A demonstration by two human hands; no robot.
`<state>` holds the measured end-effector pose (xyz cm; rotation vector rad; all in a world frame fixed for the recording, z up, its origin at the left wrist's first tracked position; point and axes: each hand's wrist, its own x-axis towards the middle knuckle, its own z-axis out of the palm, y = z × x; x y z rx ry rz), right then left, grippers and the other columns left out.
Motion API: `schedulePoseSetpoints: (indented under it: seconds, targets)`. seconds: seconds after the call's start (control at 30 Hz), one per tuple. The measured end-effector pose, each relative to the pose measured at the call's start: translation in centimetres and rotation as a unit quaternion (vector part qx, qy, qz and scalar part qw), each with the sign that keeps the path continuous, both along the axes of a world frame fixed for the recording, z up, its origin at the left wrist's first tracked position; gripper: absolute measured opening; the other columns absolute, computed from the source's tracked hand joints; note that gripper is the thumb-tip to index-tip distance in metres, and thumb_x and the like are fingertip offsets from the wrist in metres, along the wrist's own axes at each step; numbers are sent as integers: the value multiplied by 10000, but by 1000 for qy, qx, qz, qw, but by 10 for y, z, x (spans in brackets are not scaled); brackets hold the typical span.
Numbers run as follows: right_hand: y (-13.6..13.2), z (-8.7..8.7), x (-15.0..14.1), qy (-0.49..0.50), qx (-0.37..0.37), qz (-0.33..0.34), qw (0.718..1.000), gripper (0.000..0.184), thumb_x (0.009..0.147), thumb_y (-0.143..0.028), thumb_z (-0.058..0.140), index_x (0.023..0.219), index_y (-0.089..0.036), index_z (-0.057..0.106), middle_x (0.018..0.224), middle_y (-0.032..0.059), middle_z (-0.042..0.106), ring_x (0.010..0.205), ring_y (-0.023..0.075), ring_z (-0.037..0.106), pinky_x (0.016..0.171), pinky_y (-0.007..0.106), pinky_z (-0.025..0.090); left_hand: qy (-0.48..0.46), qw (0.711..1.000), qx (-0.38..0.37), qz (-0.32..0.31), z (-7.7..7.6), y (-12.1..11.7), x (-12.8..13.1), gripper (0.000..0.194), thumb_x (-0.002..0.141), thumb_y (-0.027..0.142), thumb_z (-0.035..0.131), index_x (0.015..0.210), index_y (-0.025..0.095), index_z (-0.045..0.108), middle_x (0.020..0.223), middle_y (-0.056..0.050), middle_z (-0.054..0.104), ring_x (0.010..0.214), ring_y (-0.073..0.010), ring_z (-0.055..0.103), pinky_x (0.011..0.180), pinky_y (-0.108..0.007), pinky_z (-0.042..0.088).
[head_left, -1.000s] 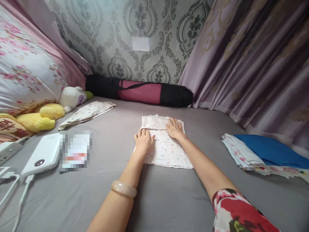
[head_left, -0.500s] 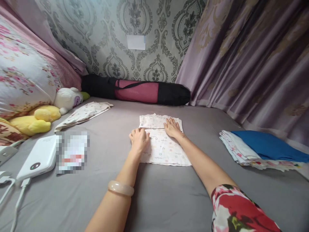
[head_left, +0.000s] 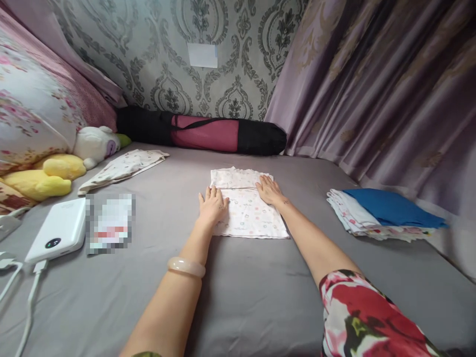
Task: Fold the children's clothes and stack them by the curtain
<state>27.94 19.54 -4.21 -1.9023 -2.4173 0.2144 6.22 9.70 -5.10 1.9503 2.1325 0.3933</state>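
A pale printed cloth garment (head_left: 253, 213) lies on the grey bed sheet in front of me, its far part folded over in a band toward me. My left hand (head_left: 213, 204) rests on its left edge, fingers spread and pointing away. On the right side, my right hand (head_left: 270, 190) lies flat across the end of the folded band, fingers stretched out. Neither hand grips the cloth. A light bangle (head_left: 186, 267) circles my left wrist.
To the right sits a stack of folded clothes (head_left: 386, 210), blue on top. Leftward are another printed cloth (head_left: 124, 168), a white power bank (head_left: 59, 229) with a cable, a blurred packet (head_left: 110, 223) and plush toys (head_left: 97, 146). A long black-and-pink bag (head_left: 204, 133) lies along the wall.
My left hand has gone from curled fingers at the cloth's left edge to spread fingers lying on it. My right hand stays flat on the fold. The whole view has shifted slightly.
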Motion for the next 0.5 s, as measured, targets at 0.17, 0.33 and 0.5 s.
schedulePoseSetpoints:
  seconds: [0.17,0.33,0.5]
  targets:
    - [-30,8,-6,-6,37,50,998,638,990,-438,179,1542,-119,191,1620,100,93,1487,216,42,1193,434,-2,25,999,38,-18,3,-3,1,453,952,341,306,1317,126,466,1541,-188,316,1461,-344,176,1149,-623,108]
    - [-74,10,-19,7,-24,104,994,635,994,-472,176,1551,-168,178,1624,77,64,1489,216,16,1187,446,-15,39,993,65,-88,13,-15,11,398,947,259,339,1314,145,440,1454,-169,445,1438,-303,253,1162,-585,101]
    - [-115,12,-27,11,-65,127,990,623,997,-483,150,1552,-202,177,1627,57,53,1489,207,-5,1184,444,-19,60,983,55,-163,18,-33,30,357,952,209,312,1277,144,446,1397,-172,487,1414,-280,288,1154,-561,132]
